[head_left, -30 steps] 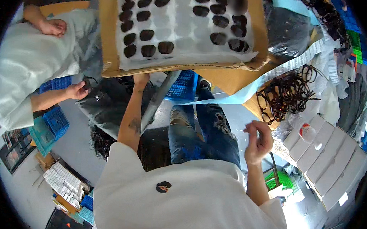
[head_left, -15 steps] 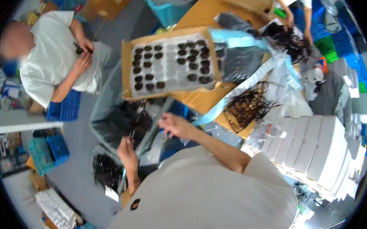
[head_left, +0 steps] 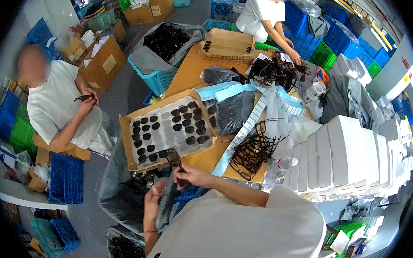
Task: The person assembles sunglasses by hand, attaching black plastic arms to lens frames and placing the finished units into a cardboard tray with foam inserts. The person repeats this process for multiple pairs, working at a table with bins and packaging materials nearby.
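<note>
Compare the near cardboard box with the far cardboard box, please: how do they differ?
The near box holds many dark lenses in a pale liner; the far box shows its brown bottom, with a few dark pieces at the ends. The near box lies close to the right hand; the far box lies farther along the table. Both are open, brown cardboard.
</note>
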A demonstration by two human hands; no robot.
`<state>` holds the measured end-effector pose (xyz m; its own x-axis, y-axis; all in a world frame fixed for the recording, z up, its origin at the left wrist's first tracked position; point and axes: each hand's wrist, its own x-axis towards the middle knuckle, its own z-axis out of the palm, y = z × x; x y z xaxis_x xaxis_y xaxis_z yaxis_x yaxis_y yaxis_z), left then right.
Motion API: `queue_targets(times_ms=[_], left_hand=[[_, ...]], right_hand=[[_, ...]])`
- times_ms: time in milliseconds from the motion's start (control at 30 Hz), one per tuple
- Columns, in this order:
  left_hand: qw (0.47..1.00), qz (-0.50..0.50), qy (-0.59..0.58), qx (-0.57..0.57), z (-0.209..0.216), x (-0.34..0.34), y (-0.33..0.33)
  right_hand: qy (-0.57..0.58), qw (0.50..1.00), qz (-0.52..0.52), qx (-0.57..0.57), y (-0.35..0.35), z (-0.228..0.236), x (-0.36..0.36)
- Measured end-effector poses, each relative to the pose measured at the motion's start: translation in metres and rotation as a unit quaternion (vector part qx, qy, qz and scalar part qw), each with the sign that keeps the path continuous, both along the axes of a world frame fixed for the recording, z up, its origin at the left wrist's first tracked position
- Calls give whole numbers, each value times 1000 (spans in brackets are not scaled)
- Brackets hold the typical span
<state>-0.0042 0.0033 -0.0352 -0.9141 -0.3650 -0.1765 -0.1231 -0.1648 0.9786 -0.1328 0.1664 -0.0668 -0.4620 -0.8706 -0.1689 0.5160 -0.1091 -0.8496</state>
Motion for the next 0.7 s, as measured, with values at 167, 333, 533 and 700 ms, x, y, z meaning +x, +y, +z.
queue_targets(times_ms=[167,333,533,700], left_hand=[[996,-17,-12,90,-31,-42,28],[996,-23,53,70,-35,-36,25],[965,139,36,-218,-98,-23,23],[950,224,92,197,-26,-39,12]], right_hand=[[330,942,-2,63,-16,1,4],[317,944,11,87,-19,-1,0],[122,987,-74,74,-50,-26,14],[-229,971,19,-70,-43,1,3]])
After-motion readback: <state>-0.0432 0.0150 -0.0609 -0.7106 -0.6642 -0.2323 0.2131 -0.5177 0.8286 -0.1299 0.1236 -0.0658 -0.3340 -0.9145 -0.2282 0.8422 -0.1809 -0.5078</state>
